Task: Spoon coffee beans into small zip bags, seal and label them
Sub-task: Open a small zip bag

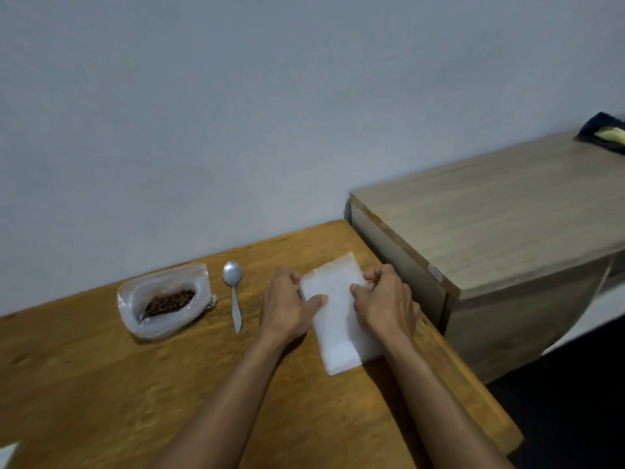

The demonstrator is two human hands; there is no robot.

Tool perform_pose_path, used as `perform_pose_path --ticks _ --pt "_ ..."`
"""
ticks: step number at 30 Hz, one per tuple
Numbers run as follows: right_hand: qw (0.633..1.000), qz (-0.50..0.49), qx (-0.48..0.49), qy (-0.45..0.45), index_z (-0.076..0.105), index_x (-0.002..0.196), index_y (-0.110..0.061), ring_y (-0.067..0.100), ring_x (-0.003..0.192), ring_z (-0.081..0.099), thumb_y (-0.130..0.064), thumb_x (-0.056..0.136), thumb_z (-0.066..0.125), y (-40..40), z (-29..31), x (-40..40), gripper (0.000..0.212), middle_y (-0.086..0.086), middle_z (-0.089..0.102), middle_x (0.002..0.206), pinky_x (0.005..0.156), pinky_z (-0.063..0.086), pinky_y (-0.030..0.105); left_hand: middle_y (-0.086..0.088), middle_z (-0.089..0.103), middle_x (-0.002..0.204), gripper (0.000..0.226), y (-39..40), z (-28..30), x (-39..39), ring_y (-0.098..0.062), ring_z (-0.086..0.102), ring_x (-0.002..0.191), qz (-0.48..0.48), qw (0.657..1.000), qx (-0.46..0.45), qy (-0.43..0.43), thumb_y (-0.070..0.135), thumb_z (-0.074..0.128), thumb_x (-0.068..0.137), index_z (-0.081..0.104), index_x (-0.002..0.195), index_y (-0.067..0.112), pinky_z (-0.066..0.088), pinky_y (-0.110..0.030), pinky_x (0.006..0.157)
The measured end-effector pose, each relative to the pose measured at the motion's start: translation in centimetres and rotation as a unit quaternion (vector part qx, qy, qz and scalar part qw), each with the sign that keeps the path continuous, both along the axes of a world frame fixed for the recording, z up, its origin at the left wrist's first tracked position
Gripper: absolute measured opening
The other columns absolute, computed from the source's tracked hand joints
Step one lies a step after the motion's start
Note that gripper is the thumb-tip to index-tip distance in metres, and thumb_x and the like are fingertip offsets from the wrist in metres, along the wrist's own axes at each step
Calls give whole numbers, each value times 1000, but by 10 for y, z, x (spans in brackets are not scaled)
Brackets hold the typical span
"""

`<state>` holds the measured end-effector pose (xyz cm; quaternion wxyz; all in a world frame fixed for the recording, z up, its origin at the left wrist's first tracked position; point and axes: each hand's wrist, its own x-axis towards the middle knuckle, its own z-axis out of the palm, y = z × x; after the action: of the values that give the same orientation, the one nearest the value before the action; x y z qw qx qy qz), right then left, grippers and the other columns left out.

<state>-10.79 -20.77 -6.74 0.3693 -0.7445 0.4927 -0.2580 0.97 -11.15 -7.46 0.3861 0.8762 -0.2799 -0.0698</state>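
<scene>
Dark bundle point(605, 132) cropped at right edge

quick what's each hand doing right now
left hand: grips the stack of zip bags at its left edge
right hand: grips the same stack at its right edge

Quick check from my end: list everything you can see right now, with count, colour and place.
stack of zip bags: one stack, translucent white, flat on table, right of centre
spoon: one, silver, between the two plastics
bag of coffee beans: one, clear plastic, brown beans, open, left
table: one, orange-brown wood
cabinet: one, pale wood, right of table
dark bundle: one, navy and yellow, on cabinet's far corner
left hand: grips stack's left edge
right hand: grips its right edge
</scene>
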Motion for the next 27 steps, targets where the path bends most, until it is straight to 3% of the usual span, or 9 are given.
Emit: perform_pose_path --ticks 5,9,11,14,18,21,23,25,27 --pt "980 45 127 -145 57 107 -22 11 82 62 -22 91 70 -4 15 -12 20 -5 64 84 75 47 31 0 62 90 39 4 13 -3 -13 60 80 40 988 -129 78 28 82 83 55 108 17 57 -30 73" --pt "948 86 212 -222 59 103 -23 17 82 68 -18 91 71 6 30 -13 18 2 69 91 67 54 31 -7 79 93 25 18 25 6 -29 76 91 40 923 -255 285 25 79 87 68 107 15 61 -53 86" --pt "940 109 228 -227 59 107 -24 18 85 69 -18 91 72 16 32 -7 21 2 70 97 65 55 31 -11 79 94 21 32 34 11 -31 76 91 22 915 -267 301 25 74 91 73 101 6 60 -51 89" --pt "951 164 166 -202 57 122 -27 17 91 68 -23 87 76 35 32 4 41 -3 69 104 80 60 41 -10 73 77 27 62 48 19 -23 69 73 3 937 -261 232 20 73 92 66 86 -6 57 -35 71" --pt "945 277 81 -154 62 130 -28 17 102 66 -24 86 77 64 47 27 46 -2 67 115 90 58 38 -7 64 68 20 115 67 35 -11 57 59 -78 971 -184 132 16 72 93 63 78 7 44 -21 54" --pt "927 344 76 -126 76 103 -17 23 89 73 -21 89 73 96 52 54 15 7 77 96 84 60 45 -9 67 72 22 154 71 54 -15 60 65 -83 975 -172 116 17 75 90 64 80 1 47 -27 61" --pt "918 359 108 -130 76 92 -10 18 75 71 -17 90 72 120 51 74 9 12 77 91 71 59 40 -1 70 80 22 176 70 65 -11 63 69 -28 988 -150 41 24 82 82 67 88 9 50 -30 67" --pt "907 360 157 -150 74 92 -7 14 69 68 -12 90 72 148 52 91 6 15 76 89 56 54 29 9 64 85 29 197 72 70 -7 61 77 82 986 -114 -86 34 84 78 62 92 22 51 -28 70" --pt "887 364 222 -179 70 96 -6 16 69 68 -10 91 72 178 52 112 7 13 75 84 53 52 27 10 61 72 33 220 76 73 -11 59 70 157 972 -91 -147 50 79 77 60 77 23 48 -29 62"
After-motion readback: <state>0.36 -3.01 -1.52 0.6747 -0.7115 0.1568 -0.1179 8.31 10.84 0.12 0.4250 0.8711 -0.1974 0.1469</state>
